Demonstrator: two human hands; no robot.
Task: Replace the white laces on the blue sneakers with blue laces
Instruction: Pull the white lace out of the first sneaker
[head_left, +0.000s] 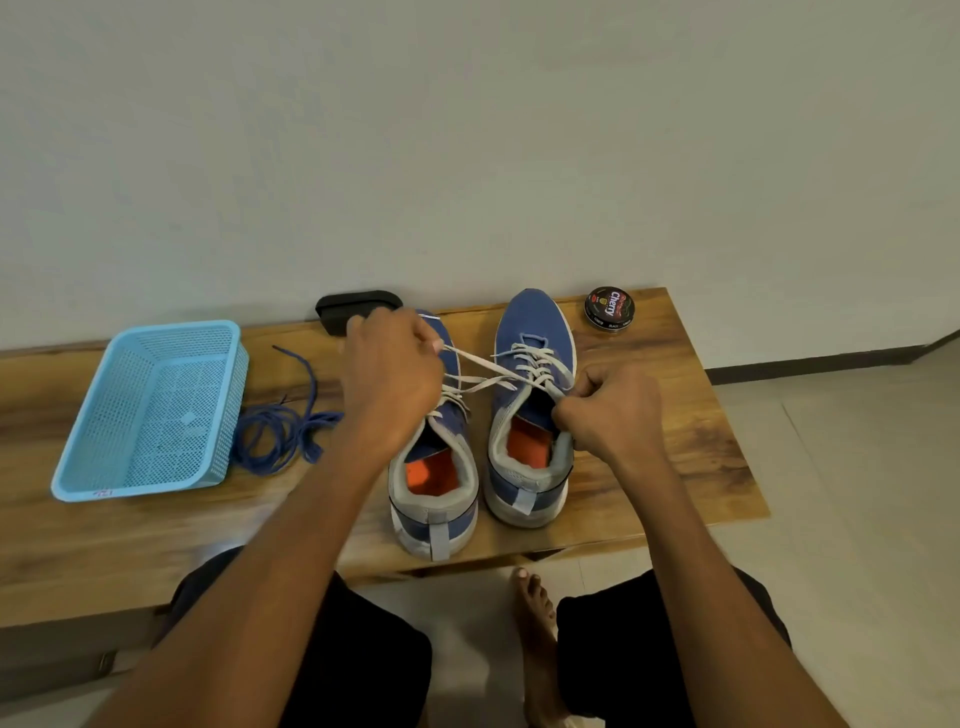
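L grip (392, 371) w/ taut white lace (483, 364), R sneaker (530, 410)

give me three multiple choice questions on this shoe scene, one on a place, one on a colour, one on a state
1. Where do the blue laces lie?
A. in the basket
B. on the bench between the basket and the shoes
C. by the polish tin

2. What colour is the basket?
A. light blue
B. red
C. black

3. What is the left hand doing?
A. resting flat on the bench
B. lifting the tin
C. pulling a white lace out from the right shoe

Answers:
1 B, they sit coiled on the wood right of the basket.
2 A, its mesh walls are pale blue.
3 C, the lace runs taut from its fingers to that shoe's eyelets.
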